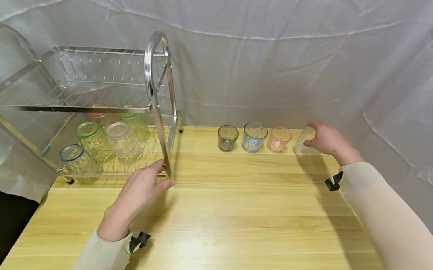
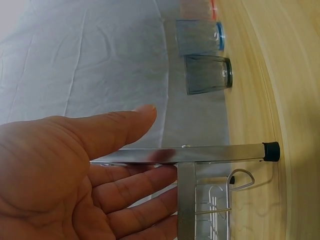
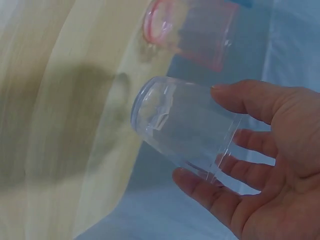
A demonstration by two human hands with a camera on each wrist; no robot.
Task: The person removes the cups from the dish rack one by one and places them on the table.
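My right hand (image 1: pixel 328 142) grips a clear cup (image 3: pixel 182 125) near its rim, thumb on one side and fingertips on the other. In the head view the cup stands at the right end of a row, tilted a little; whether its base touches the table cannot be told. Beside it are a pink cup (image 1: pixel 279 139), a blue-tinted cup (image 1: pixel 254 138) and a dark grey cup (image 1: pixel 227 138). Over at the left, my left hand (image 1: pixel 141 188) holds the front right post of a metal dish rack (image 1: pixel 148 63) low down, with the post between thumb and fingers.
On the rack's lower shelf are several upturned cups, among them a blue-rimmed cup (image 1: pixel 78 161), a green cup (image 1: pixel 94 139) and a clear cup (image 1: pixel 122 141). A grey cloth (image 1: pixel 259 72) hangs behind the wooden table (image 1: pixel 234 224).
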